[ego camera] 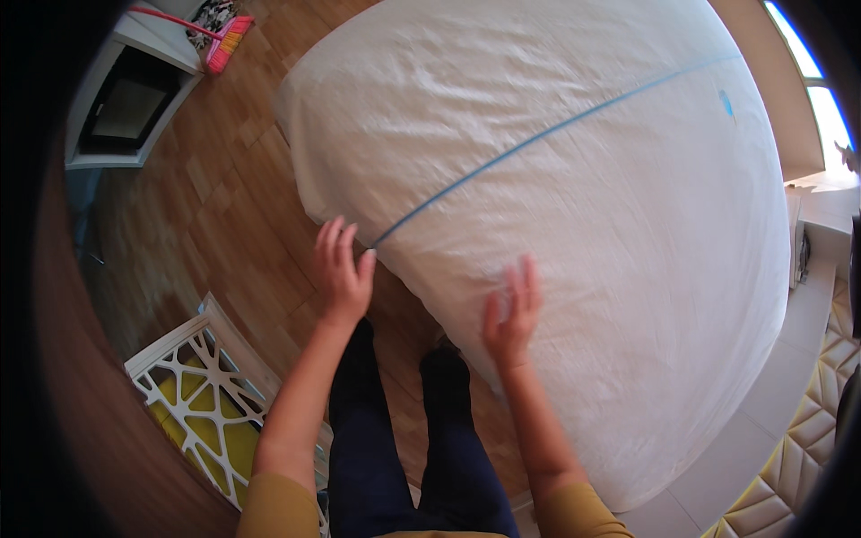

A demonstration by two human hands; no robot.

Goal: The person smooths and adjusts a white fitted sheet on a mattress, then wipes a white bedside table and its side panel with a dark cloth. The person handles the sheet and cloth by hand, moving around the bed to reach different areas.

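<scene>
A mattress with a white, wrinkled fitted sheet [605,235] fills the middle and right of the view. Across it runs a thin blue line [494,161], perhaps a cord or a seam; the picture does not settle which. My left hand [344,272] is at the mattress's near left edge, beside the end of that line, fingers apart; whether it touches the sheet I cannot tell. Over the near part of the sheet is my right hand [514,313], slightly blurred, with its fingers spread and nothing in it. A small blue spot [726,103] shows at the sheet's far right.
Wooden flooring [235,195] lies at the left, with a pink broom [229,46] and a white cabinet with a dark-framed door [128,101] at the upper left. A white lattice panel [208,403] stands at the lower left. Quilted padding [787,464] runs along the lower right.
</scene>
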